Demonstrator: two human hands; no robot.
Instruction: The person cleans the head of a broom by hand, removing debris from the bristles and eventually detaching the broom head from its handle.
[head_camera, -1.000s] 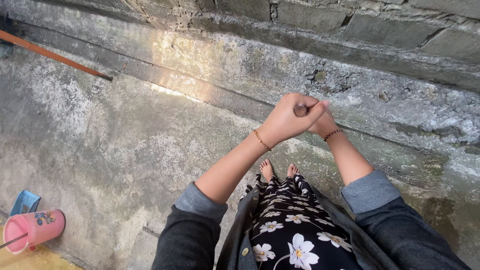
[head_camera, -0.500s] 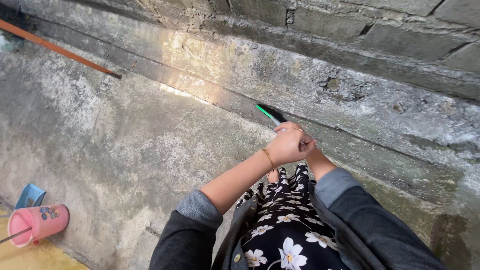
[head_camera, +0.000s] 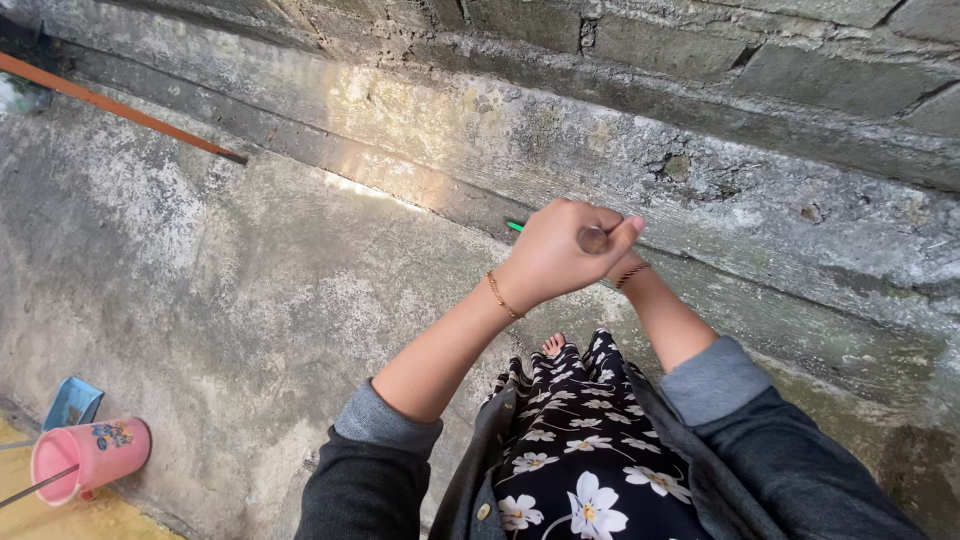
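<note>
Both hands are up in front of the chest, pressed together over a thin green-tipped stick (head_camera: 514, 226). Left hand (head_camera: 556, 255) is closed in a fist around a dark rounded end (head_camera: 593, 240) of it, fingers fully curled, thumb tip lying across the top. Right hand (head_camera: 622, 268) sits mostly hidden behind the left; only wrist and bracelet show, so I cannot tell how far it is closed or whether it grips the same item. The green tip pokes out on the far side of the left fist, over the groove where the concrete floor (head_camera: 250, 260) meets the block wall (head_camera: 700, 110). Step in hand looks like a two-handed grip or twist on the item, at mid-air height, nothing set down. Next move likely needs the left grip kept firm while the right one works against it; judgement only. Pink cup (head_camera: 90, 458) with a rod in it and a blue scoop (head_camera: 72, 402) sit well apart, lower left. Orange pipe (head_camera: 120, 110) runs along the floor far left.
</note>
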